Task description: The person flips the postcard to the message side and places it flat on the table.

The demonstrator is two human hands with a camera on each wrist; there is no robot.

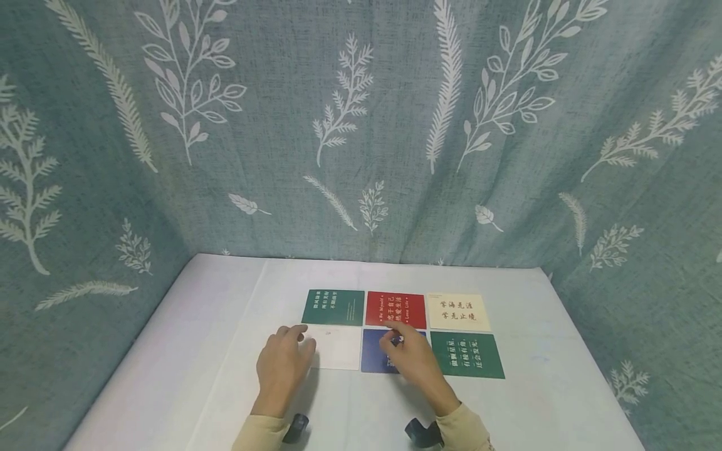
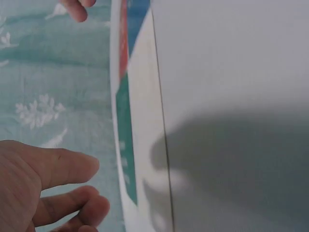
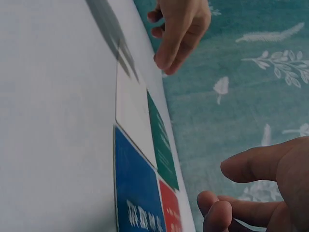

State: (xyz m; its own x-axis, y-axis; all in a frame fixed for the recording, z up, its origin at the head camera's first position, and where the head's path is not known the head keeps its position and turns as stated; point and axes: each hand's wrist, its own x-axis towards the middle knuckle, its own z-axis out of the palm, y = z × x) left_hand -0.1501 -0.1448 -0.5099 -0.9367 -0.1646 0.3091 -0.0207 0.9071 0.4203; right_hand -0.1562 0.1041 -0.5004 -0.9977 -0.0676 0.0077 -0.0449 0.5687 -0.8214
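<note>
Six cards, or rather several, lie in two rows on the white table. My left hand (image 1: 284,363) hovers at the left end of the front row, overlapping the edge of a white card (image 1: 340,349); its fingers are loosely bent around nothing. Over a blue card (image 1: 372,352) hangs my right hand (image 1: 416,358), thumb and fingertips apart in the right wrist view, also holding nothing. It hides part of that card. Behind them are a green card (image 1: 345,308) with white writing and a red card (image 1: 395,305). A cream card (image 1: 459,313) and a second green card (image 1: 468,355) finish the rows at the right.
The white tabletop (image 1: 225,351) stretches out around the cards. Teal curtains (image 1: 389,188) with a white leaf pattern hang behind the table and along both sides. A dark wrist device (image 1: 423,432) sits at each sleeve.
</note>
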